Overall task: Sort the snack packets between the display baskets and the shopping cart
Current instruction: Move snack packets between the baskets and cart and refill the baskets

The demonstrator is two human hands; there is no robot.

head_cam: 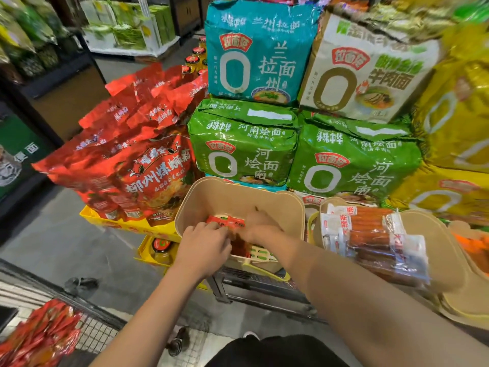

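Both of my hands reach into a tan display basket (232,193) in the middle. My left hand (205,243) and my right hand (260,226) close together on a bunch of small red snack packets (226,221) inside it. The packets' lower ends are hidden by my fingers. A second tan basket (439,250) to the right holds sausage packets (370,239) with white labels. At the bottom left, the wire shopping cart (98,332) holds a heap of red snack packets (39,337).
Large noodle bags are stacked behind the baskets: teal (254,51), white (367,70), green (243,147), yellow (455,123). Red noodle bags (132,154) pile on yellow crates (127,226) at the left. Grey floor (53,242) lies between cart and display.
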